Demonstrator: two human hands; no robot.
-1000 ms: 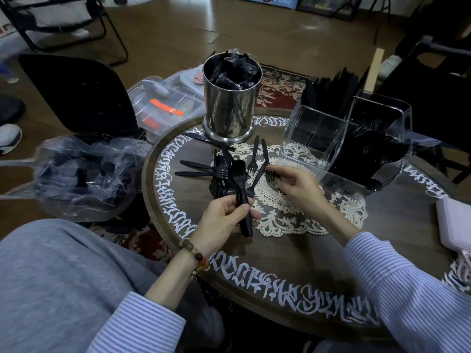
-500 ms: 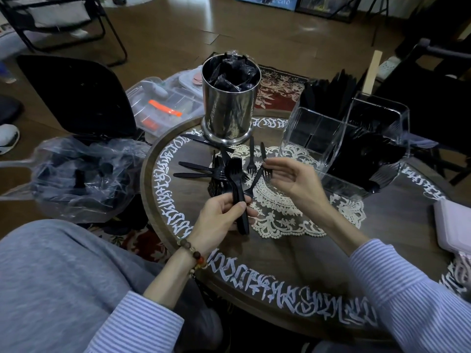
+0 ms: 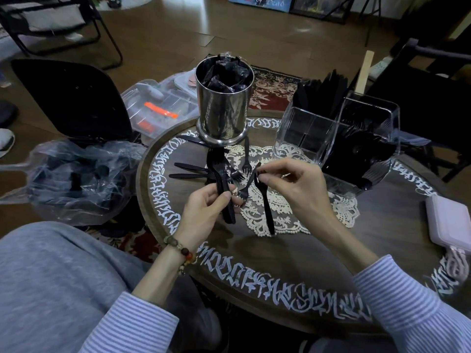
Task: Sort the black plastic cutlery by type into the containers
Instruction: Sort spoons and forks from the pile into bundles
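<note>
Black plastic forks sit bundled in the left hand grip; the right hand pinches one slim fork.

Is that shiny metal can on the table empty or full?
Full: the metal can stands upright, and black cutlery crowds its mouth and pokes above the rim.

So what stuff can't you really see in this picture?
Head view only:
- Inside the plastic bag: crinkled film blurs the dark shapes.
- What the metal canister holds: black pieces, type unclear.
- Bundle of forks in the left hand: fingers hide the count.
- Pink box: cut off by the right edge.
</note>
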